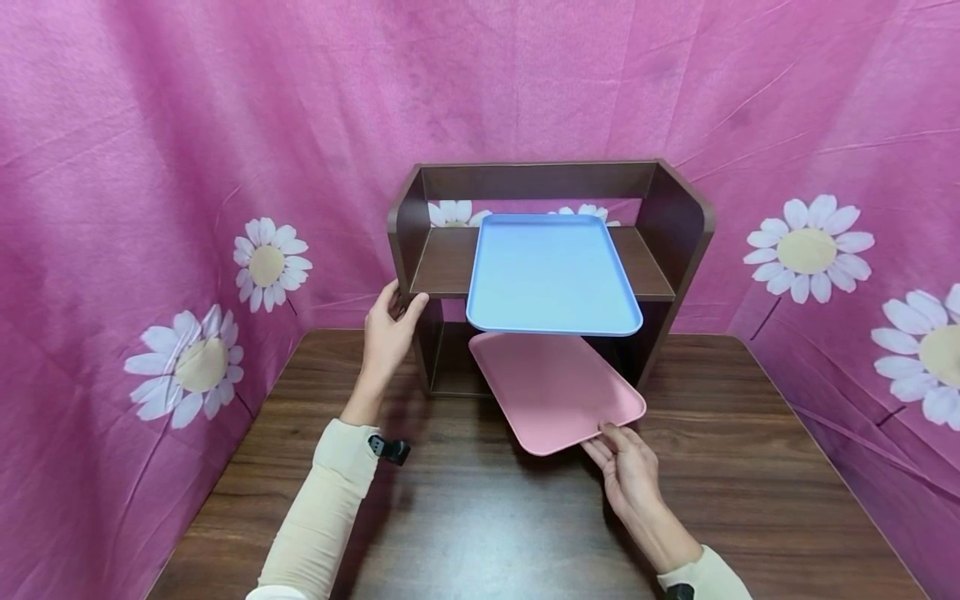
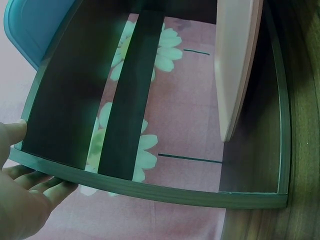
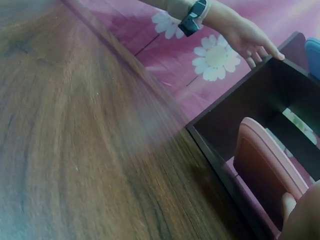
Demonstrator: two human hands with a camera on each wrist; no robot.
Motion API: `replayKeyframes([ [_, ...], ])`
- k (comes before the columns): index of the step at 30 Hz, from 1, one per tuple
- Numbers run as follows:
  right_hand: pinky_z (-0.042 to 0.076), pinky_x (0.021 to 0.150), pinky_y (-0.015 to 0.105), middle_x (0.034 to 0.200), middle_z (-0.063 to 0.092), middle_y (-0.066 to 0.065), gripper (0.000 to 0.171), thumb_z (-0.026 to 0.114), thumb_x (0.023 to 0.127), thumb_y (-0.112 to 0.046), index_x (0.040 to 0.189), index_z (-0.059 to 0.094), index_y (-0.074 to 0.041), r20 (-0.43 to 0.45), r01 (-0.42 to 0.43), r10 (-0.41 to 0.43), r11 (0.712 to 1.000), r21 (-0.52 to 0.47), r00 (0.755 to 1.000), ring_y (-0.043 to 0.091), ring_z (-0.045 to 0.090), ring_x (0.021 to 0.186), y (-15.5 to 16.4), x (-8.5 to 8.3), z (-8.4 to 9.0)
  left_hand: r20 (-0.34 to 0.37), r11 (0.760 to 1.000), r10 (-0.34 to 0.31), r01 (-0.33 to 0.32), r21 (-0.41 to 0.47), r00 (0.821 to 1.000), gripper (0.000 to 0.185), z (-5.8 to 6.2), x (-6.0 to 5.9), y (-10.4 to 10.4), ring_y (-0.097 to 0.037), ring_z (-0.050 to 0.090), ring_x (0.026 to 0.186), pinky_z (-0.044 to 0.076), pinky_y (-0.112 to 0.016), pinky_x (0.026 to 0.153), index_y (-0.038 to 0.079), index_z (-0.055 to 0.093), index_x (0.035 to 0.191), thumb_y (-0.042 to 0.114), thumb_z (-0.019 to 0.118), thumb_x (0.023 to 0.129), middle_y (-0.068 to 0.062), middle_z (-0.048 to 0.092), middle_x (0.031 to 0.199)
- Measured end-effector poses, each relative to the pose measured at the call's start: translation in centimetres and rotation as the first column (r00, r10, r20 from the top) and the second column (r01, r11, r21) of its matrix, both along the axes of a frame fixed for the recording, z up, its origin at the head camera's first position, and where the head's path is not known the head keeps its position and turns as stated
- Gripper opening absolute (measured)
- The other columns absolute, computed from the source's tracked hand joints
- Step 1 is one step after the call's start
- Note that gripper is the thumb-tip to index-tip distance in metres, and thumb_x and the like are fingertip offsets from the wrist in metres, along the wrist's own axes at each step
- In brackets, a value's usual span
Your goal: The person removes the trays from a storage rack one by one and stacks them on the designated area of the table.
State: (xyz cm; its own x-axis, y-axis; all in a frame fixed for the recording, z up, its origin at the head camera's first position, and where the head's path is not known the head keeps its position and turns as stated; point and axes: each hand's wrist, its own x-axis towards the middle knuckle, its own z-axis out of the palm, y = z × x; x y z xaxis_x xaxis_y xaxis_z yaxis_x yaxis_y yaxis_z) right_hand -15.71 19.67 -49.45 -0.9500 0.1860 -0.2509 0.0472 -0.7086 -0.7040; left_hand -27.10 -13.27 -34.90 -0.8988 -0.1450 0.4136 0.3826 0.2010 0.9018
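Gripped between the thumb and fingers of the right hand (image 1: 628, 472) is the near corner of a pink tray (image 1: 557, 387), which is tilted and pushed partly into the lower opening of a dark wooden shelf (image 1: 675, 225). Its far end is hidden under the upper board. The shelf's left front edge is clasped by the left hand (image 1: 388, 329), thumb on the front. A blue tray (image 1: 551, 271) is laid on the upper board, its near edge overhanging the pink one. Bare wood-grain tabletop (image 1: 465, 517) is seen on all sides, closed in by pink daisy-printed cloth (image 1: 135, 208).
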Motion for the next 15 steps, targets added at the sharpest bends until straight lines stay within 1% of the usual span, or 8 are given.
replayKeyframes([
  [3, 0.061, 0.086, 0.036, 0.092, 0.075, 0.007, 0.019, 0.051, 0.100, -0.002, 0.083, 0.060, -0.006, -0.009, -0.012, 0.012, 1.000, 0.025, 1.000, 0.019, 0.071, 0.096, 0.20, -0.01, 0.03, 0.001, 1.000, -0.002, 0.002, 0.000, 1.000, 0.052, 0.02, 0.06, -0.03, -0.029, 0.058, 0.126, 0.048, -0.037, 0.108, 0.000, 0.053, 0.137, 0.019, 0.070, 0.092, -0.024, 0.061, 0.131],
  [7, 0.061, 0.085, 0.035, 0.093, 0.075, 0.006, 0.015, 0.050, 0.101, -0.003, 0.091, 0.061, -0.005, -0.031, -0.019, 0.021, 0.998, 0.066, 0.999, 0.018, 0.072, 0.095, 0.44, 0.05, -0.02, -0.001, 1.000, -0.002, 0.002, -0.009, 1.000, 0.051, 0.07, 0.11, -0.04, -0.028, 0.058, 0.126, 0.048, -0.035, 0.108, 0.001, 0.053, 0.137, 0.020, 0.070, 0.092, -0.023, 0.062, 0.131],
  [10, 0.061, 0.084, 0.035, 0.093, 0.076, 0.006, 0.013, 0.050, 0.101, -0.003, 0.096, 0.062, -0.004, -0.042, -0.015, 0.018, 0.997, 0.079, 0.999, 0.018, 0.072, 0.094, 0.67, 0.04, 0.02, -0.003, 1.000, -0.003, 0.003, -0.013, 1.000, 0.051, 0.08, 0.07, -0.05, -0.028, 0.058, 0.125, 0.049, -0.034, 0.107, 0.002, 0.053, 0.137, 0.021, 0.070, 0.092, -0.023, 0.062, 0.131],
  [12, 0.061, 0.083, 0.035, 0.093, 0.076, 0.006, 0.012, 0.052, 0.100, -0.004, 0.096, 0.063, -0.004, -0.044, -0.012, 0.016, 0.996, 0.087, 0.999, 0.018, 0.073, 0.093, 0.84, 0.01, 0.07, -0.004, 1.000, -0.003, 0.003, -0.015, 1.000, 0.051, 0.07, 0.04, -0.07, -0.028, 0.059, 0.125, 0.049, -0.034, 0.107, 0.002, 0.054, 0.137, 0.021, 0.070, 0.092, -0.023, 0.062, 0.131],
  [15, 0.061, 0.082, 0.035, 0.089, 0.076, 0.005, 0.014, 0.054, 0.100, -0.006, 0.092, 0.066, -0.007, -0.039, -0.010, 0.014, 0.995, 0.100, 0.999, 0.017, 0.073, 0.090, 1.06, -0.07, 0.20, -0.005, 1.000, -0.003, 0.003, -0.015, 1.000, 0.051, 0.02, 0.02, -0.10, -0.028, 0.059, 0.125, 0.049, -0.035, 0.107, 0.002, 0.053, 0.137, 0.021, 0.070, 0.092, -0.023, 0.062, 0.131],
])
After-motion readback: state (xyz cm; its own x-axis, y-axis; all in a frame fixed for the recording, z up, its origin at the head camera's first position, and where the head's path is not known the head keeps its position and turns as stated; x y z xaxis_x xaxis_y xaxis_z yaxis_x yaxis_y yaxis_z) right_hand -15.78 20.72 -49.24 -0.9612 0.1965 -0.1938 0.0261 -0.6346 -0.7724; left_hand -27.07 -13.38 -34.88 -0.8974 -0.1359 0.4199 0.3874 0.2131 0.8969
